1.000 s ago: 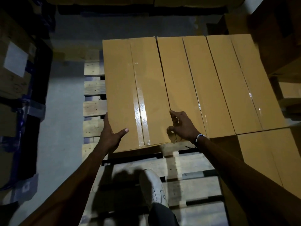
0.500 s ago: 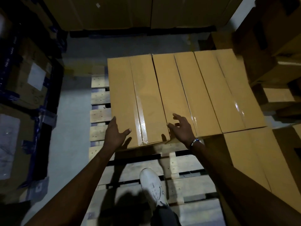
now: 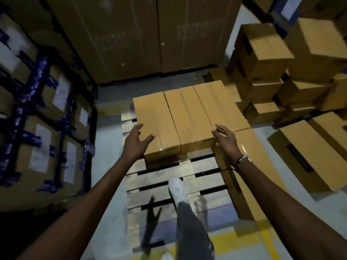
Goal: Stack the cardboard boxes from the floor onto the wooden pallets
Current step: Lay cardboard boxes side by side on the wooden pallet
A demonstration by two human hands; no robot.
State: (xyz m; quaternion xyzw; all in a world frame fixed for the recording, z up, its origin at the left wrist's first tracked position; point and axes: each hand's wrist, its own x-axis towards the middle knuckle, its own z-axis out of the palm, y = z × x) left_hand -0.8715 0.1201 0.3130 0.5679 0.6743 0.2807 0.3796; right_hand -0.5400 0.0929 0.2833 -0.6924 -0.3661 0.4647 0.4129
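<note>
Far left: a wall of taped boxes point(image 3: 45, 147) with white labels and blue tape, stacked high; behind, far centre, tall dark cartons point(image 3: 142, 34); left hand point(image 3: 135, 145) fingers spread and loose, gripping nothing, held at the near-left corner of the left box point(image 3: 155, 124), whether it touches the box I cannot tell; three boxes sit side by side in a row on the far part of the wooden pallet point(image 3: 165, 186), touching each other: left box, middle box point(image 3: 185, 121), right box point(image 3: 219, 107); a white shoe point(image 3: 176, 188) rests on the bare near slats of the pallet, grey trouser leg below; right hand point(image 3: 225, 141) open, fingers spread, empty, near the near end of the right box, contact unclear; beaded wristband point(image 3: 242, 159) on that wrist; a flat long box point(image 3: 249, 171) lies just right of the pallet; far right: a loose pile of boxes point(image 3: 281, 72) on the floor, some tilted.
</note>
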